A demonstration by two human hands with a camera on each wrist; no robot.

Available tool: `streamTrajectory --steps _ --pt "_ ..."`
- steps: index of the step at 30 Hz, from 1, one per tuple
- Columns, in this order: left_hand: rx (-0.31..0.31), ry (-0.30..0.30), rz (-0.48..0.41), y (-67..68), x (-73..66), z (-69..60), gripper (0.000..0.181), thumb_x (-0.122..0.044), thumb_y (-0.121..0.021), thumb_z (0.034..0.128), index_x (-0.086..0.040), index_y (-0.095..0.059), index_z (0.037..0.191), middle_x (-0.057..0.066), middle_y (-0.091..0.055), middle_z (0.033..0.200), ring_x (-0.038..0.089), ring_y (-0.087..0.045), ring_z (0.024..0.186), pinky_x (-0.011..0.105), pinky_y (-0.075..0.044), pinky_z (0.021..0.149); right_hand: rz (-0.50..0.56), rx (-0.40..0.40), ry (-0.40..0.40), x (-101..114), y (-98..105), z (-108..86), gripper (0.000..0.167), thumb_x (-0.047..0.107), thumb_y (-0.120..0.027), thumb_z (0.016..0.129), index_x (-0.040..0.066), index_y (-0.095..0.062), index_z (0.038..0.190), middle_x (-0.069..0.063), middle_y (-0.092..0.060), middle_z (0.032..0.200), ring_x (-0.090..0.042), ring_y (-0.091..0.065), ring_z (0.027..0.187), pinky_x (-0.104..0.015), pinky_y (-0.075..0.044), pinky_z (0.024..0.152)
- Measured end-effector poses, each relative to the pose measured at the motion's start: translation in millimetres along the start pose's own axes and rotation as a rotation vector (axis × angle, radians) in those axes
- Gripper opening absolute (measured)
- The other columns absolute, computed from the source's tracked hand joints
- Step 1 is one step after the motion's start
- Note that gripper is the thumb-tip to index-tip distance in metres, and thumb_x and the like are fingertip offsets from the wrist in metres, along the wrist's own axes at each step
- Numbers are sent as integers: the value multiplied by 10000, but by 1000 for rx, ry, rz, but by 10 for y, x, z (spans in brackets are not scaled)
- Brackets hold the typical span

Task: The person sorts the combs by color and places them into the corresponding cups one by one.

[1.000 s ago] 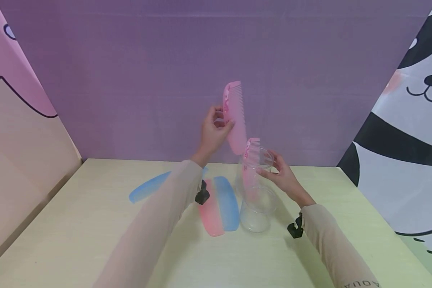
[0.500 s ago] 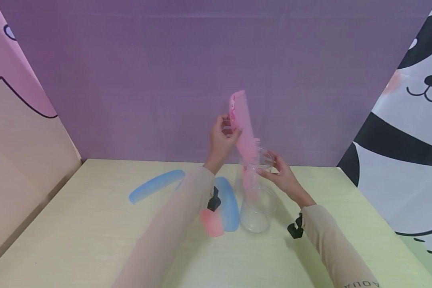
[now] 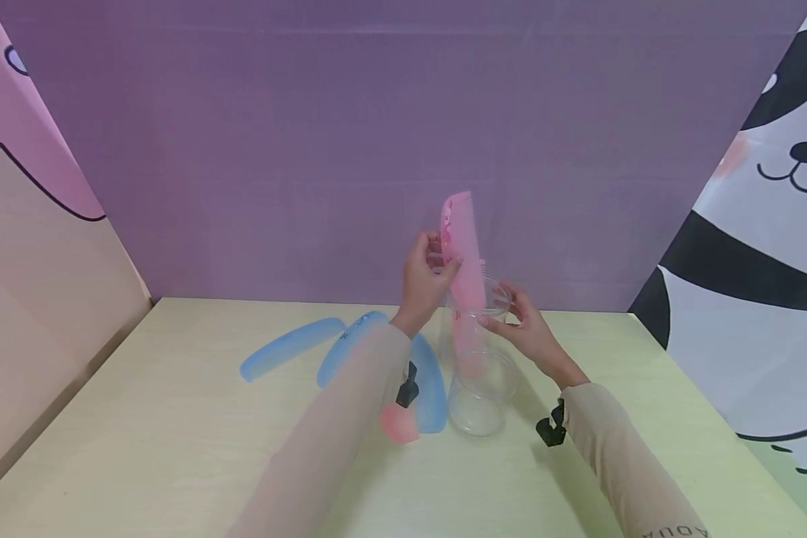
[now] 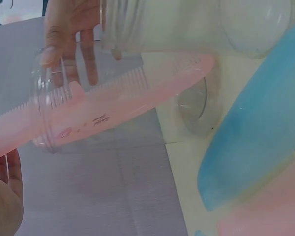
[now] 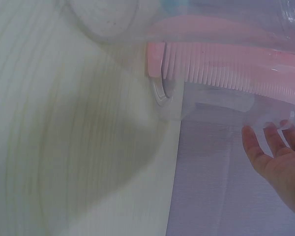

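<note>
My left hand (image 3: 425, 282) pinches a pink comb (image 3: 462, 243) upright, its lower end at the mouth of the rear clear plastic cup (image 3: 502, 297). Inside that cup leans another pink comb (image 4: 132, 101); in the head view the held comb covers most of its top. With thumb and fingers on opposite sides of the rim, my right hand (image 3: 527, 329) grips the rear cup. The left wrist view shows the held comb's tip inside the rim, beside the other comb. A second clear cup (image 3: 477, 418) stands just in front.
Left of the cups, blue combs lie on the pale table (image 3: 141, 448): one at the far left (image 3: 289, 347), one partly under my left sleeve (image 3: 350, 344), one near the front cup (image 3: 433, 392). A pinkish-red comb (image 3: 399, 424) is mostly covered. A purple backdrop (image 3: 276, 149) rises behind.
My left hand has moved right and down, bringing the pink comb from above and left of the rear cup to its mouth. My right hand has stayed at the rim.
</note>
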State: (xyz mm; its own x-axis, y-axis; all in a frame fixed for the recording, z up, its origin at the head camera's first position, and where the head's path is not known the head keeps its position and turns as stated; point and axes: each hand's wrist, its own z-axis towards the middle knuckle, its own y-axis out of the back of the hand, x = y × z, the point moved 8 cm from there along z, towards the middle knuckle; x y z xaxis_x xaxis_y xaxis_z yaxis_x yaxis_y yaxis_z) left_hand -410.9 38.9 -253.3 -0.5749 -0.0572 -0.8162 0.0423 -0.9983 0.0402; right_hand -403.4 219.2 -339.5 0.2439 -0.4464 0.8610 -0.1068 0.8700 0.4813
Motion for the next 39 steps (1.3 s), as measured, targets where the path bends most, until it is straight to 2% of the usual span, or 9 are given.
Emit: streamTrajectory --steps 8,16,23,31,39 --pt "20 -3 36 -81 100 -22 330 -42 -639 827 -46 -476 1114 128 -574 1035 221 -604 891 240 -531 775 0 -4 1 4 1 5 852 339 -648 834 164 -105 1467 -108 -154 1521 -388 -170 1373 -656 -223 1018" --pt "48 24 66 -133 187 -48 364 -15 -654 803 -59 -483 1121 120 -585 1034 216 -614 901 231 -534 767 0 1 -8 -19 -14 25 870 365 -654 823 166 -105 1467 -93 -154 1523 -357 -181 1379 -632 -239 1028" --pt "67 17 90 -154 195 -43 402 0 -675 777 -69 -482 1123 116 -586 1034 210 -613 923 219 -529 782 -16 2 -4 -18 0 26 862 364 -647 829 173 -102 1468 -97 -148 1525 -373 -169 1378 -644 -234 1022" --pt "99 44 112 -161 262 -17 471 18 -702 747 -68 -477 1151 106 -579 1045 200 -601 943 203 -524 777 -10 3 16 -2 -2 25 855 342 -648 834 168 -102 1469 -100 -160 1521 -379 -189 1371 -624 -263 1021" --pt "137 46 169 -176 293 -16 568 16 -720 731 -96 -447 1217 89 -578 1074 183 -589 946 192 -518 774 3 10 -17 13 -6 10 862 345 -650 831 184 -96 1470 -86 -153 1525 -365 -178 1379 -628 -242 1030"
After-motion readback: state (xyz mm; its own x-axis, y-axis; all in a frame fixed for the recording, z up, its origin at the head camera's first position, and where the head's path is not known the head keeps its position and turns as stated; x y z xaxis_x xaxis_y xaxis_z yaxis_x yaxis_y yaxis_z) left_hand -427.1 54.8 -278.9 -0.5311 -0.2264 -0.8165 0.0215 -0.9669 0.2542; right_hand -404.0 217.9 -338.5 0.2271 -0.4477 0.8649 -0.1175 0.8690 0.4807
